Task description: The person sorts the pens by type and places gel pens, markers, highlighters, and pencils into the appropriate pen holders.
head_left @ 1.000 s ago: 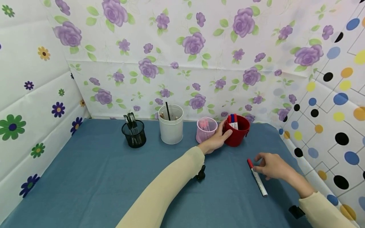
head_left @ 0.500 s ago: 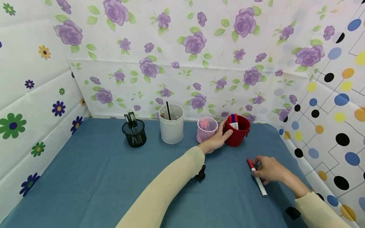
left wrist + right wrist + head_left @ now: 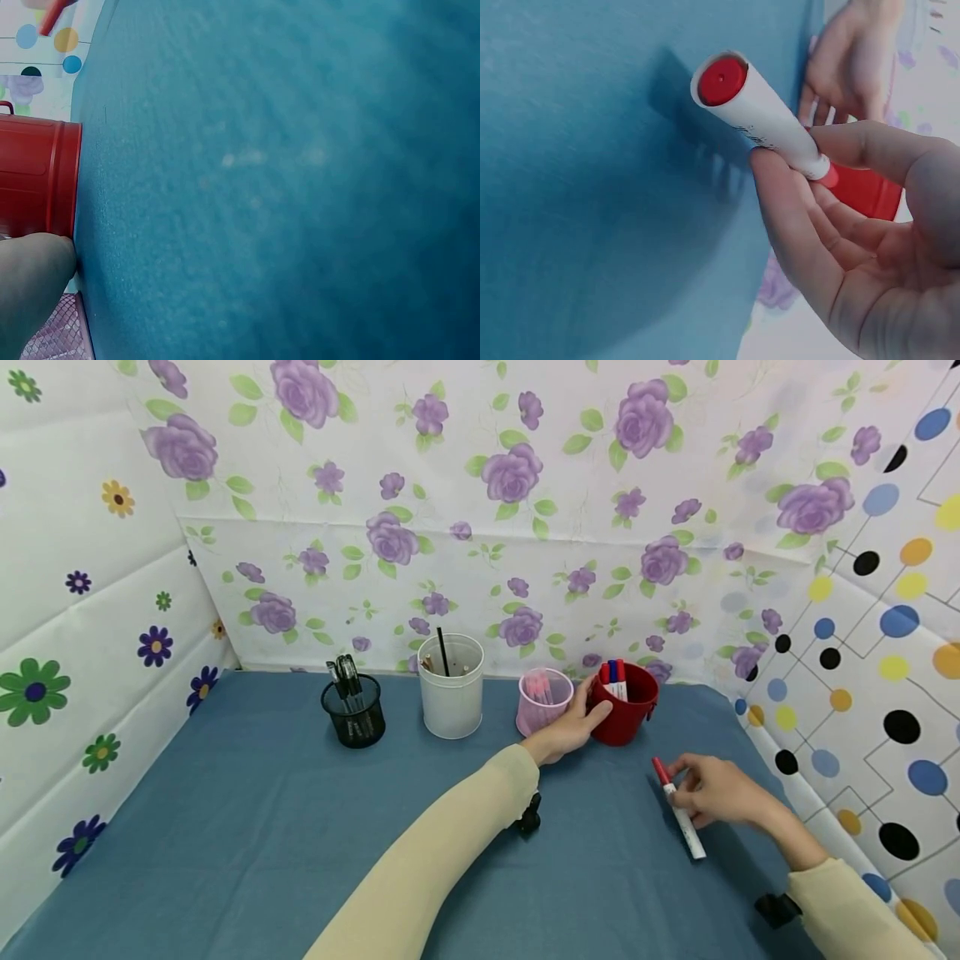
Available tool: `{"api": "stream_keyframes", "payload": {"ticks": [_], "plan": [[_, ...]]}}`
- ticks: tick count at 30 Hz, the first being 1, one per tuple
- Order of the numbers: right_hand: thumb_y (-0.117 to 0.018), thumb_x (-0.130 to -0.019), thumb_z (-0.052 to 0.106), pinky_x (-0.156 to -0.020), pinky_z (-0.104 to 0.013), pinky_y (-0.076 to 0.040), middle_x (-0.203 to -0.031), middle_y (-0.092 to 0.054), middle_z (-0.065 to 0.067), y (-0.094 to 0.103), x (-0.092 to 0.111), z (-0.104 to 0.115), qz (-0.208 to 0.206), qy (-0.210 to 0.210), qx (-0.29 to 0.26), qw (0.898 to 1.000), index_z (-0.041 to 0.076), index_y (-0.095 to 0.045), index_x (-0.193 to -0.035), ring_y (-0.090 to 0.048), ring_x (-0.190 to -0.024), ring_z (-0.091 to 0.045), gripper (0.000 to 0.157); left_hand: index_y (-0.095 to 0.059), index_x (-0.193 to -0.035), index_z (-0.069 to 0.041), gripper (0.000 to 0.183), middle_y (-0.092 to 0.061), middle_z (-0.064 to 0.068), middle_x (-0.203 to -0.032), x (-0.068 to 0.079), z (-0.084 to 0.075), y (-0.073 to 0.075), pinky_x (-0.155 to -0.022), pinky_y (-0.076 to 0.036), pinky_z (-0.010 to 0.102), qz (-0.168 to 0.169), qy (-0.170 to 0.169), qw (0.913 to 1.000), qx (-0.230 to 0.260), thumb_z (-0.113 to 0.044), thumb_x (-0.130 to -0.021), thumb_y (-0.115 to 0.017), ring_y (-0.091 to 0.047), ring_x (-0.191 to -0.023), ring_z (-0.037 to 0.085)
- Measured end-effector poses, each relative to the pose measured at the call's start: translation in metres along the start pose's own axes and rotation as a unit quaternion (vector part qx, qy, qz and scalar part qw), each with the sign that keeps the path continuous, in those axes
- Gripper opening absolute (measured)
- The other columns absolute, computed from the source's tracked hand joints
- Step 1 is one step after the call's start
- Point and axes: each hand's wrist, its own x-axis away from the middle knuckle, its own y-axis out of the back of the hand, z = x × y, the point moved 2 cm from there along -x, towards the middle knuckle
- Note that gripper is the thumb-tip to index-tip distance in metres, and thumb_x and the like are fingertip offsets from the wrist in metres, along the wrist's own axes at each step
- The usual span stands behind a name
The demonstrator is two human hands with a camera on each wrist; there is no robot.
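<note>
A white marker with a red cap (image 3: 684, 818) is pinched between the thumb and fingers of my right hand (image 3: 720, 789). It tilts over the blue cloth, casting a shadow in the right wrist view, where its red end plug (image 3: 722, 80) faces the camera. My left hand (image 3: 567, 729) holds the left side of a small red bucket (image 3: 618, 722), thumb in front and the other fingers along the side toward the pink cup. Red- and blue-capped markers (image 3: 613, 678) stand in this bucket. The bucket's wall (image 3: 26, 176) also shows in the left wrist view.
Left of the bucket stands a pink mesh cup (image 3: 528, 714) with pink-looking items inside. Farther left are a white bucket (image 3: 452, 706) with pencils and a black mesh cup (image 3: 358, 727) with black pens. A floral cloth wall (image 3: 450, 460) rises behind them.
My right hand has closed its fingers on the marker, which lay on the cloth, and has raised it slightly. The left hand stays at the red bucket.
</note>
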Motion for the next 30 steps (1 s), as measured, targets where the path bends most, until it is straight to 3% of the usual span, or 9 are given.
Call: {"api": "stream_keyframes", "payload": {"ticks": [16, 22, 30], "plan": [[-0.071, -0.105, 0.023, -0.074, -0.037, -0.067, -0.113, -0.068, -0.022, 0.046, -0.009, 0.015, -0.102, 0.062, -0.036, 0.992, -0.004, -0.048, -0.146, -0.077, -0.089, -0.02, 0.054, -0.001, -0.172, -0.03, 0.08, -0.009, -0.001, -0.178, 0.001, 0.0, -0.001, -0.132, -0.02, 0.047, 0.001, 0.0, 1.0, 0.001, -0.051, -0.112, -0.049, -0.011, -0.164, 0.022], [-0.072, -0.105, 0.025, -0.073, -0.032, -0.066, -0.118, -0.069, -0.027, 0.063, -0.015, 0.025, -0.167, 0.089, -0.004, 0.982, -0.004, -0.05, -0.146, -0.077, -0.088, -0.014, 0.055, -0.001, -0.172, -0.03, 0.08, -0.009, -0.001, -0.178, 0.0, 0.0, -0.001, -0.132, -0.02, 0.046, -0.001, 0.0, 1.0, 0.001, -0.052, -0.112, -0.049, -0.01, -0.164, 0.021], [-0.071, -0.105, 0.025, -0.069, -0.023, -0.064, -0.122, -0.067, -0.027, 0.084, -0.029, 0.046, -0.238, 0.115, -0.015, 0.964, -0.002, -0.051, -0.148, -0.07, -0.087, 0.003, 0.055, -0.001, -0.172, -0.03, 0.08, -0.007, -0.001, -0.178, 0.002, -0.001, 0.0, -0.133, -0.018, 0.047, -0.001, 0.0, 1.0, -0.001, -0.052, -0.112, -0.048, -0.008, -0.164, 0.022]]}}
